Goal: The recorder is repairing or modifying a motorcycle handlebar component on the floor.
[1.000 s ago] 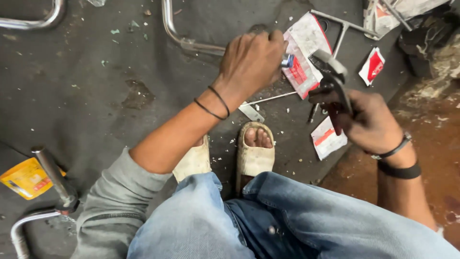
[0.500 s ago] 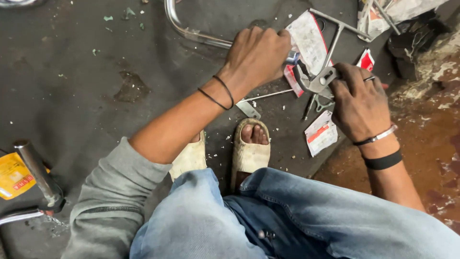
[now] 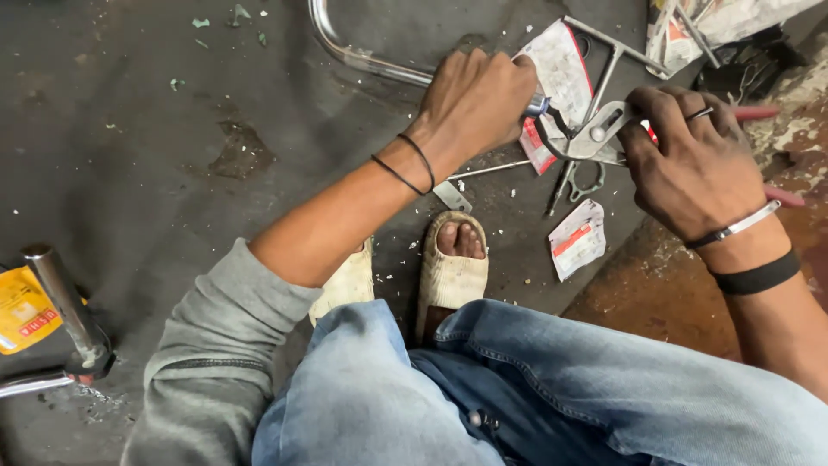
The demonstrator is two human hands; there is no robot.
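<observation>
The left hand is curled tight around the end of a bent chrome tube, whose long axis runs from the upper left across the dark concrete floor toward the right. Just right of that fist, the right hand is closed over the red handles of steel pliers; their jaws point left and meet the small fitting at the tube's end, so tool and tube lie nearly in line. The tube is smooth and shiny, the floor gritty with pale chips. Torn red-and-white paper wrappers lie near a worn beige sandal
</observation>
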